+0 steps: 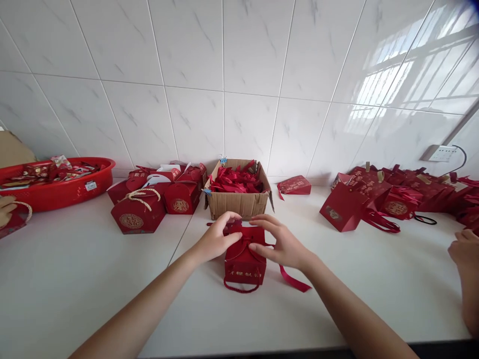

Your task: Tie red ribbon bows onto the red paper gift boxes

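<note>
A small red gift box [245, 264] stands upright on the white table before me, with gold characters on its front and a red cord handle [241, 289] hanging down there. A red ribbon [294, 280] crosses the box top, and its loose end trails to the right over the table. My left hand [219, 239] is at the top left of the box, thumb and fingers apart, the thumb close to the ribbon's middle. On the other side, my right hand [280, 243] curves over the top right edge, its thumb and fingers spread. Contact with the ribbon is hard to make out.
Behind the box stands a cardboard carton [239, 204] of red ribbons. Several red gift boxes [138, 212] and a red plastic basin [75, 187] are at the left. More boxes [342, 207] crowd the right, near another person's hand [464, 254]. One box [295, 185] lies by the tiled wall.
</note>
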Action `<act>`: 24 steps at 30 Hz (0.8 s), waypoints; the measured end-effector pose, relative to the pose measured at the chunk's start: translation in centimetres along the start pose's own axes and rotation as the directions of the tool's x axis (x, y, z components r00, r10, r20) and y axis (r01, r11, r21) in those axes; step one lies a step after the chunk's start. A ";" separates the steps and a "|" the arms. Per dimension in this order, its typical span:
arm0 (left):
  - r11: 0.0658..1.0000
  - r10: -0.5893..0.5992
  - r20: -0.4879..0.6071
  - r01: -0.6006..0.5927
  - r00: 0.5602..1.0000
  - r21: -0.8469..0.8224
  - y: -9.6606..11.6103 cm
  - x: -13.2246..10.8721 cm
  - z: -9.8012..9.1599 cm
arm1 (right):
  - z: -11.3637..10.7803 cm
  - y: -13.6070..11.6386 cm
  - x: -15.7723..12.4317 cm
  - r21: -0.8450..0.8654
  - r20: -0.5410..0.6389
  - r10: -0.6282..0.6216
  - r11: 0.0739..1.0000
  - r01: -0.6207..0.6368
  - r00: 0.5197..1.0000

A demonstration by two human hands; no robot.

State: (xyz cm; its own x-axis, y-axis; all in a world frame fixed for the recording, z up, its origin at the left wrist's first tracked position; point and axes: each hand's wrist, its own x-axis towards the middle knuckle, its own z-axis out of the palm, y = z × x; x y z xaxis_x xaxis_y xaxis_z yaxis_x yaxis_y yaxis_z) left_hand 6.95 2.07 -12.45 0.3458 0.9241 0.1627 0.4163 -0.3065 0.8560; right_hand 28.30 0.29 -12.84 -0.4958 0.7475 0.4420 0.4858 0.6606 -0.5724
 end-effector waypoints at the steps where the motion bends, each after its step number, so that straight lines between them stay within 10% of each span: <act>1: 1.000 -0.001 0.005 0.002 1.000 -0.020 -0.3 0.1 0.1 | 0.5 0.4 -0.1 0.004 -0.007 -0.008 1.000 0.008 1.000; 9: 0.891 -0.080 0.152 0.139 0.985 -0.432 -1.4 -1.3 1.3 | 1.9 1.0 -1.7 0.076 -0.037 -0.035 0.996 0.038 0.999; 24: 0.885 -0.107 0.126 0.152 0.986 -0.440 -1.6 -2.0 2.1 | 2.9 1.6 -1.8 0.060 -0.126 -0.143 0.987 0.152 0.982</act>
State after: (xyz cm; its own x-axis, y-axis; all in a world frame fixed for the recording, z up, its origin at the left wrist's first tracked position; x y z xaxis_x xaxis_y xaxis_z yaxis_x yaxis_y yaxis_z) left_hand 7.40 0.20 -15.15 0.4021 0.9156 0.0071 0.0509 -0.0301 0.9982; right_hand 27.84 -0.17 -16.57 -0.4659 0.6479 0.6026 0.3606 0.7609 -0.5394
